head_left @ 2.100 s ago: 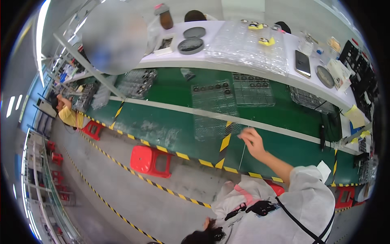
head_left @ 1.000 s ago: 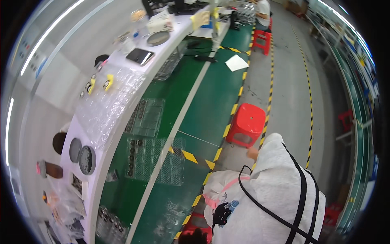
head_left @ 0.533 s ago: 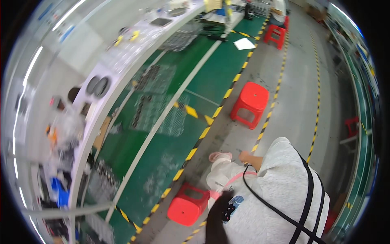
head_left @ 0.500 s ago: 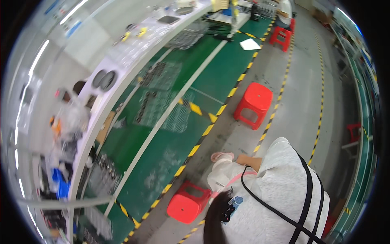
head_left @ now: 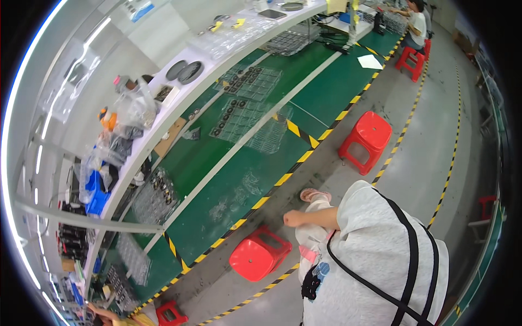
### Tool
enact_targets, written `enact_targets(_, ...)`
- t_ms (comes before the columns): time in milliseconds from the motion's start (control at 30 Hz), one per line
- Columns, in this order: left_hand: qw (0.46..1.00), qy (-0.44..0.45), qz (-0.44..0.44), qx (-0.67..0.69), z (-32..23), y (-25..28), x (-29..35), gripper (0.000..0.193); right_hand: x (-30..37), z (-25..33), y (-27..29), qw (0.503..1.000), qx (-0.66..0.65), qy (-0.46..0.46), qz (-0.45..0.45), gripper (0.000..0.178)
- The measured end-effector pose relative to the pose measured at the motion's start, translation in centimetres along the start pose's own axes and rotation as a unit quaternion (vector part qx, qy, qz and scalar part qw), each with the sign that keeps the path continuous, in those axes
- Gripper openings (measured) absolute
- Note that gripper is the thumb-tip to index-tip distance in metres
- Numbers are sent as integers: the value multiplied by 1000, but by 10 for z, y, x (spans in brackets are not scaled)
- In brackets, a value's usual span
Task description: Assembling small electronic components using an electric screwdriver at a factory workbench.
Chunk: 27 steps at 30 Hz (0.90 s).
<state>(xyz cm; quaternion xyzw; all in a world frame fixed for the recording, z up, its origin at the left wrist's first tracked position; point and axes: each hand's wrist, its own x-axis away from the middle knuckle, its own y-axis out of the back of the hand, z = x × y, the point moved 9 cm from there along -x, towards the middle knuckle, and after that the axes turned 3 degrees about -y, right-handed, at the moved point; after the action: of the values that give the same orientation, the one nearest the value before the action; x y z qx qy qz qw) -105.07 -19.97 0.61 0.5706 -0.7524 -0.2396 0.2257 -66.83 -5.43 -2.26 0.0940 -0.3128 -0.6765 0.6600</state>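
My right hand (head_left: 294,218) hangs at the end of a bare forearm below a light grey short sleeve. Its fingers look curled in, and no object shows in them. Beneath it are my light trousers and a pink shoe (head_left: 315,195). A red plastic stool (head_left: 253,259) stands on the floor just to the left of my legs, apart from the hand. My left hand is out of the picture.
A long white bench (head_left: 212,60) runs along the left, with a green lower shelf (head_left: 217,179) carrying clear trays (head_left: 247,122) of dark parts. Another red stool (head_left: 371,133) stands ahead. One person (head_left: 416,27) sits far ahead; another's yellow sleeve (head_left: 136,319) shows lower left.
My right forearm has swung out to the left, and the hand now shows beyond it. The view has shifted, bringing in a co-worker's arm and a red stool at lower left.
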Motion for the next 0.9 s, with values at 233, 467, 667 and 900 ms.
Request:
enact_targets(233,996,-61,51,-26,-49,-42,-80,26,36,-97,-9,963,125,24,236,20)
enact_targets(467,991,-108,66,-50,-142,-164,-185,27,74,-200,355,910,-118,-85,-389,21)
enact_targets(667,986,-35,82,143,-399,-420,-309,28,184,-413,681,654,-38,-190,-731,24)
enact_targets(900,916,-365,163,-44,-656,-734,-376,42,162,-580,889,596,145,-432,-661,77)
